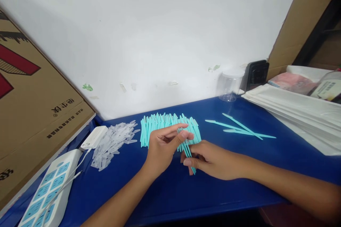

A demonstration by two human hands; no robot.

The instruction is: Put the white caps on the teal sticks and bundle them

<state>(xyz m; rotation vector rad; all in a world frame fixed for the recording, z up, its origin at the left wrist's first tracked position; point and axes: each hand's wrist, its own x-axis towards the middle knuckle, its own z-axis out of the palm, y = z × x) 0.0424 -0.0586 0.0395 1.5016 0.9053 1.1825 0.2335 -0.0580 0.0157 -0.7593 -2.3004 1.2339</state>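
Observation:
Between my two hands a few slim turquoise eyebrow razors (188, 151) are held together, tilted. My left hand (166, 145) pinches their upper ends between thumb and fingers, and something clear seems to cover the tips there. Lower down, my right hand (213, 159) is closed around the handles, with the lower ends poking out below its fingers. Just behind my hands lies a long row of turquoise eyebrow razors (153, 126), side by side, partly hidden by my left hand. To the right, 3 loose razors (239, 127) lie crossed on the blue table (213, 198).
Left of the row is a heap of small translucent plastic covers (113, 142). A white power strip (50, 188) with cables and a white adapter (94, 137) stand beside it. A clear jar (231, 85) is at the back, white bags (287, 110) right, a cardboard box (39, 113) left.

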